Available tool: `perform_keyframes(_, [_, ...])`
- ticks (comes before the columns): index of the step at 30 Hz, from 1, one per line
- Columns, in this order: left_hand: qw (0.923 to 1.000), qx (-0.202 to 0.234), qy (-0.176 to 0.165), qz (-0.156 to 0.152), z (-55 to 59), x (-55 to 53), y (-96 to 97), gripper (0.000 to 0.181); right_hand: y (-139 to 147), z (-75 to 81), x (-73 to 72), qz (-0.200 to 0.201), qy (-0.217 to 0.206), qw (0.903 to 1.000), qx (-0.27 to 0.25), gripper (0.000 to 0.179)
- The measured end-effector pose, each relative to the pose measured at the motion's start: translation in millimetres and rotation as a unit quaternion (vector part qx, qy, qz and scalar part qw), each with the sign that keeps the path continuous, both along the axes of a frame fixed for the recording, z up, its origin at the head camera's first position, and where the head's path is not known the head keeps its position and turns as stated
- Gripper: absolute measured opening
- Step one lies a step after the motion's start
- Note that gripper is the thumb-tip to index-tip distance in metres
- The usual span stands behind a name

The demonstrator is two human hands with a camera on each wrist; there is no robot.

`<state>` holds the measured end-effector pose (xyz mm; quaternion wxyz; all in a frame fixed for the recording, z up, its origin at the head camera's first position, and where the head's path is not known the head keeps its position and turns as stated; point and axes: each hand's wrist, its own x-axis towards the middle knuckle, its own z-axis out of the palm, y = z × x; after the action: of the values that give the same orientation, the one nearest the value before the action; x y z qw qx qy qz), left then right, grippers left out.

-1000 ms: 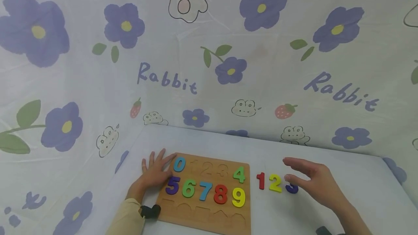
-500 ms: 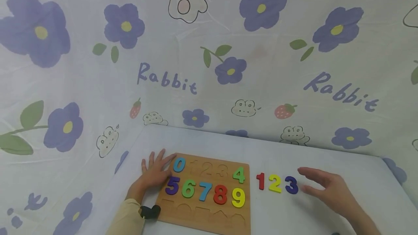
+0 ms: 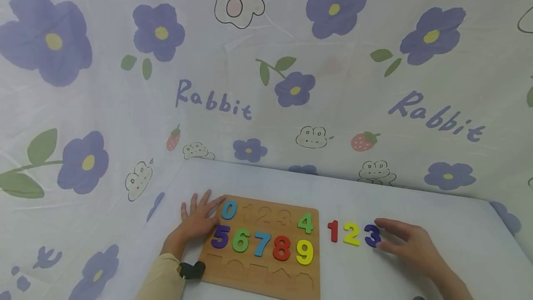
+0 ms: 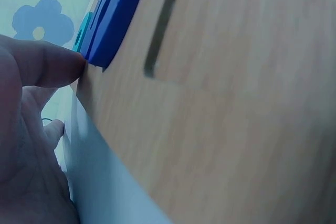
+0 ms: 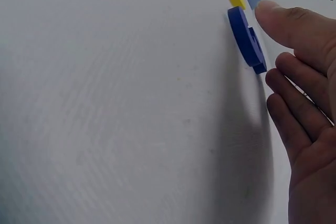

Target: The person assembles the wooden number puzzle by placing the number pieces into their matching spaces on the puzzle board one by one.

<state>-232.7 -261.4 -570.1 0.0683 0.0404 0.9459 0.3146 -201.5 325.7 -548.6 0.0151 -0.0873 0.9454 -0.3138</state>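
My left hand [image 3: 198,219] lies at the upper left edge of the wooden number board [image 3: 262,286], fingers spread and thumb by the purple 5 [image 3: 220,237]. In the left wrist view the thumb touches the board's edge beside that purple-blue piece [image 4: 118,19]. My right hand [image 3: 410,244] hovers at the purple 3 [image 3: 372,236], thumb and fingers parted on its right side. The right wrist view has the 3 [image 5: 245,38] flat on the table, with the thumb and fingertips close to it. Left of it are the yellow 2 [image 3: 351,234] and the red 1 [image 3: 333,231].
On the board sit a blue 0 [image 3: 229,209], green 4 [image 3: 305,223], green 6 [image 3: 240,240], blue 7 [image 3: 262,243], red 8 [image 3: 281,248] and yellow 9 [image 3: 304,252]. Outlined recesses for 1, 2 and 3 show in its top row. Behind the white table [image 3: 358,277] hangs a flowered curtain [image 3: 266,124].
My right hand first drew back to the right, off the purple 3, then came back left to it. The left hand and the number pieces have stayed put.
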Motion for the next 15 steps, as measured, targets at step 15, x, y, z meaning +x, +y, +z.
perform_keyframes(15, [0.9999, 0.005, 0.013, -0.003, -4.9, -0.1, -1.2, 0.072, -8, -9.9, -0.1, -0.014, -0.017, 0.9997, 0.009, 0.069])
